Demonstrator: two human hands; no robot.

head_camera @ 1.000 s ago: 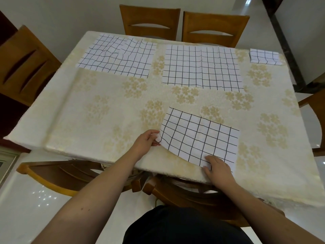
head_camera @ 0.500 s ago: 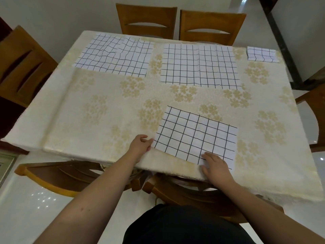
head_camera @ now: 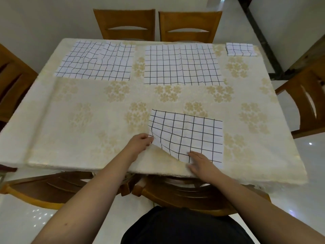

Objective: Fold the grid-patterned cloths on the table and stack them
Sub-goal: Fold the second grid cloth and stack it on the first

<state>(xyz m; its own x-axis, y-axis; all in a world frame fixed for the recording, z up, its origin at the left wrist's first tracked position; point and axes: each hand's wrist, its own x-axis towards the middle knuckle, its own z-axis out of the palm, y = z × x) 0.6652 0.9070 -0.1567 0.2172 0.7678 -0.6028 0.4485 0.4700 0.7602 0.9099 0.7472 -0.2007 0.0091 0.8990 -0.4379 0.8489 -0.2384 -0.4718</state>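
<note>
While pinching the lifted near-left corner of the half-folded grid cloth (head_camera: 190, 136) with left hand (head_camera: 139, 143), pressing right hand (head_camera: 200, 161) flat, fingers straight, on its near edge at the front of the floral-clothed table (head_camera: 84, 117); beyond, two unfolded grid cloths (head_camera: 181, 65) and a small folded grid cloth (head_camera: 240, 49) at far right corner.

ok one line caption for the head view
Left hand lifts a corner of the near grid cloth while right hand presses it.

No readable text.
The cloths (head_camera: 186, 136) carry only grid lines, the tablecloth (head_camera: 88, 110) only flower prints.
</note>
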